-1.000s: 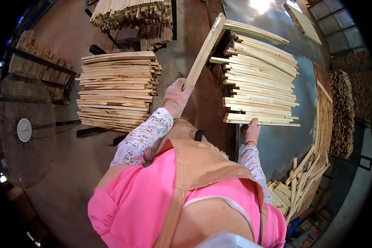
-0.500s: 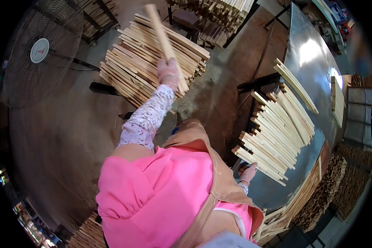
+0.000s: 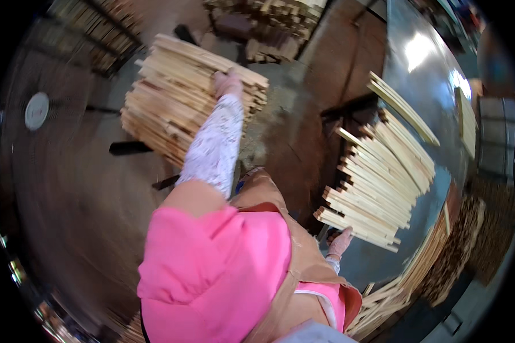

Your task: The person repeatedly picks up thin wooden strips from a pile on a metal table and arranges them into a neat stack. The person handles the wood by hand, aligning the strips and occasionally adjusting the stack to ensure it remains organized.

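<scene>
My left hand touches the upper-left wood stack, my right hand the right-side strips; I can't tell either's grip.

Wooden strips lie across a grey table.

"What lay underfoot?"
"A dull brown floor, with a round fan blurred on the left."
"And the furniture?"
"A grey metal table stood on the right, its top catching a bright glare; a dark rack stood at upper left."
</scene>
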`<state>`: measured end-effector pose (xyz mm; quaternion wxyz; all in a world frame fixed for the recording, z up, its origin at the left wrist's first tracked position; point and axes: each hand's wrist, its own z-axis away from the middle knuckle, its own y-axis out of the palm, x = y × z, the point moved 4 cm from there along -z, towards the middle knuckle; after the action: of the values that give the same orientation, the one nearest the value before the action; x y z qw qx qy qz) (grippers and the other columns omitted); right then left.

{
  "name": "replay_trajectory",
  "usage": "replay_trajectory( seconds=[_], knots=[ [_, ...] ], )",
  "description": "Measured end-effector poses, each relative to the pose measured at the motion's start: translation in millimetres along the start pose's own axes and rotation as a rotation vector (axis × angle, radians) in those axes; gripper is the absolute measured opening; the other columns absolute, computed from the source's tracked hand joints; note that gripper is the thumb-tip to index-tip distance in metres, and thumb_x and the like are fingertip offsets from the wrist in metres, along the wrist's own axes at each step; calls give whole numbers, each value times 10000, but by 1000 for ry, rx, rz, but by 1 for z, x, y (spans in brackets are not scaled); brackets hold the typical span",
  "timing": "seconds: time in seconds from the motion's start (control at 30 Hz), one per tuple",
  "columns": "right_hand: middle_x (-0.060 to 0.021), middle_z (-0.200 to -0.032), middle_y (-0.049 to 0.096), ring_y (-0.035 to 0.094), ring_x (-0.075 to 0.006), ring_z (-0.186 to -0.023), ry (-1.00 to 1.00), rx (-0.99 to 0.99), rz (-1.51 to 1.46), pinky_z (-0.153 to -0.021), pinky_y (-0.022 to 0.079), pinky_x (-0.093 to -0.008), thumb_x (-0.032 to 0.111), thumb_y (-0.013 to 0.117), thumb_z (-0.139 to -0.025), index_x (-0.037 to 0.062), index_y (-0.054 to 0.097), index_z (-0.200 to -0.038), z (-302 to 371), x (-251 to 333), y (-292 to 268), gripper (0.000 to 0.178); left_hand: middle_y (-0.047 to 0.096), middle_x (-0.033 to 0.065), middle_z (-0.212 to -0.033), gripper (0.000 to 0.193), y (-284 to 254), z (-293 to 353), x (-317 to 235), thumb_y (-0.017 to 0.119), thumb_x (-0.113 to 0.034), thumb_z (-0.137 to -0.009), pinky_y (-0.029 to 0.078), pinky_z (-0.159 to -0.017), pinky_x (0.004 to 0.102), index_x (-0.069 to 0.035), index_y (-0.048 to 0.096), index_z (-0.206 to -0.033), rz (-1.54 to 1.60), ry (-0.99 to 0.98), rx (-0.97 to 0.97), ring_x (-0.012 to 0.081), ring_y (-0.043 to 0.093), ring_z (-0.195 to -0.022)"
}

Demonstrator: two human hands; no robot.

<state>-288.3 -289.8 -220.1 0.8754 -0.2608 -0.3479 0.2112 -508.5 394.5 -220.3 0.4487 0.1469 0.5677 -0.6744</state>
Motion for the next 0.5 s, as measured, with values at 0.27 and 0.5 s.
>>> replay_trajectory(
  seconds=[0.27,0.5],
  knots=[
    [-10,-643,475,440,-136,-436,-160,56,-288,-379,352,-333,412,675,-1039,151,362,-1548,-5,30,8,652,677,211,-1384,541,103,192,50,690,-401,-1020,467,-1162,444,-30,653,-1412,100,661,575,369,644,-1293],
    [-67,-770,627,551,-166,-521,-145,-27,-366,-449,458,-359,397,762,-985,92,416,-1535,-40,40,-30,717,682,204,-1416,610,183,326,-86,584,-523,-1042,502,-1089,510,-81,619,-1460,-487,1194,548,422,663,-1259]
  ],
)
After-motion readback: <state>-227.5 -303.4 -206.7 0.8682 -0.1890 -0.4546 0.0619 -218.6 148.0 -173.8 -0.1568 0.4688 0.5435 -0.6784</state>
